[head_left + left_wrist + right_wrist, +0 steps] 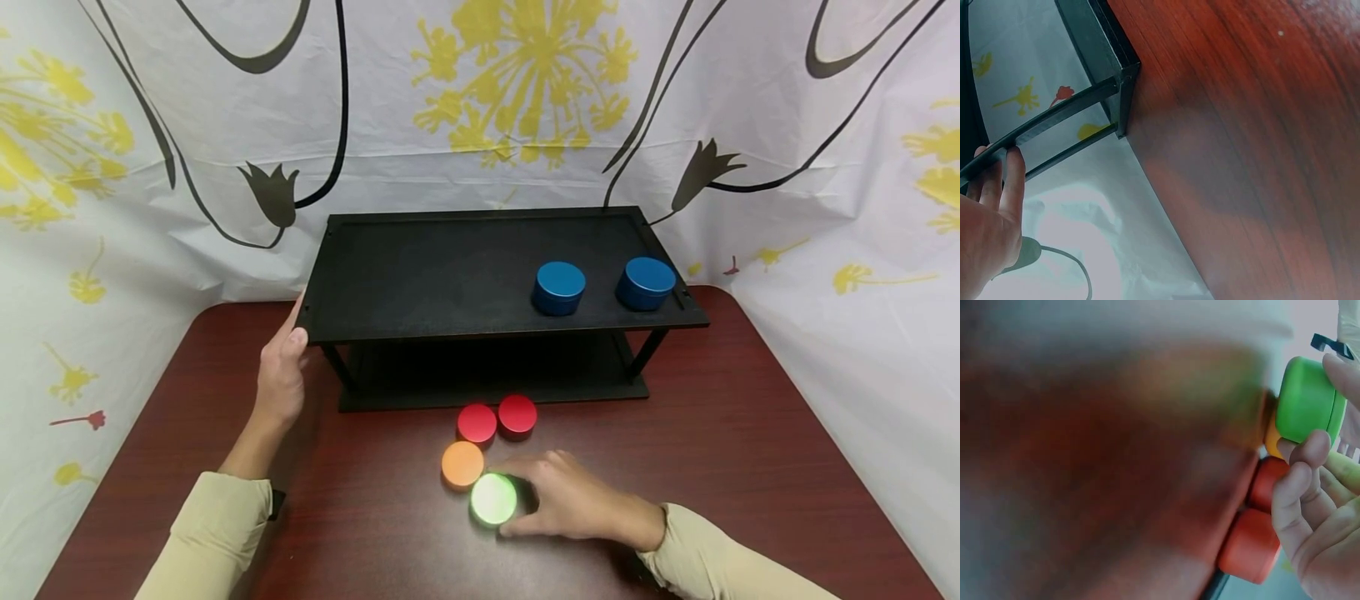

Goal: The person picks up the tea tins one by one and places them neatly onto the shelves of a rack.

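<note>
My left hand [282, 377] grips the left edge of a black two-tier shelf [427, 275], with the thumb at its front corner. The left wrist view shows the fingers [1014, 181] bent around a thin black bar of that shelf. My right hand [566, 497] has its thumb and fingers around a small round green tin [493, 500], whose top looks washed out by glare. Close beside the green tin lies an orange tin [462, 465]. Behind that, a red tin [477, 425] and a second red tin [517, 417] sit in front of the shelf.
Two blue tins, one nearer the middle [559, 288] and one near the right edge [646, 283], stand on the shelf's top board. Under them is the lower board [495, 396]. The reddish-brown table [360, 517] meets a white patterned cloth [375, 108] behind and at both sides.
</note>
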{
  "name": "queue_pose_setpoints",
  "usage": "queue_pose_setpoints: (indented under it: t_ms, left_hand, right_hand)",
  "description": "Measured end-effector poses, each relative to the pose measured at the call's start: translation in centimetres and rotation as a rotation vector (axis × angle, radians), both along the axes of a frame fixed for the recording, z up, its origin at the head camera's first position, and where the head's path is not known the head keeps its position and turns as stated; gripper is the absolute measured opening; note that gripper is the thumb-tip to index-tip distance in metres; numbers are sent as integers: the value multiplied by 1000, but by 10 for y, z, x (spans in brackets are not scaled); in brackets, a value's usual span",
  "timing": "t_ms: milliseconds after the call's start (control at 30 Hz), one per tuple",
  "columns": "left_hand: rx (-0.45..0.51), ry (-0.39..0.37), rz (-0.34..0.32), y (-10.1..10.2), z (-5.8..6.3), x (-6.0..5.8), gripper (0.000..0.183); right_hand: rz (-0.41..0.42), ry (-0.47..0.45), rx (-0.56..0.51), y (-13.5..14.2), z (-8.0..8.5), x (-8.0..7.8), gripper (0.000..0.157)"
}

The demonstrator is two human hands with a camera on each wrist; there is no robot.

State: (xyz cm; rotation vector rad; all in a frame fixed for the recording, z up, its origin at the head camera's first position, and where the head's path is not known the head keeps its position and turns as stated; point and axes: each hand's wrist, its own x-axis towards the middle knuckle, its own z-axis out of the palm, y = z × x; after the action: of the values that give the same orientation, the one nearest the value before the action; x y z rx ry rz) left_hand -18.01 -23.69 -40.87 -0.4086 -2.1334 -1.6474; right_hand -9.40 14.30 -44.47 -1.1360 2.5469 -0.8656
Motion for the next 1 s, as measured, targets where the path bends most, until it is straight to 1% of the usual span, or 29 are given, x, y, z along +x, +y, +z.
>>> queue_pose_setpoints:
  t_ms: [133,267,400,567,800,1000]
  left_hand:
    - [-5,-16,20,0,0,1,51]
    - [-8,-18,21,0,1,1,51]
    - [-6,-7,9,1,3,1,51]
    - [16,19,-28,1,3,-1,51]
    - [23,19,-29,1,1,-1,51]
    - [22,9,-22,1,1,1,51]
  right_hand:
    - [0,23,-23,2,10,-4,57]
    - [-9,14,-38,3,21,-8,56]
    - [-19,11,-49,4,32,-12,57]
    - [-35,32,-70,6,47,-17,57]
    - [-49,37,-100,5,67,-25,58]
    - [-47,45,-127,3,81,-28,57]
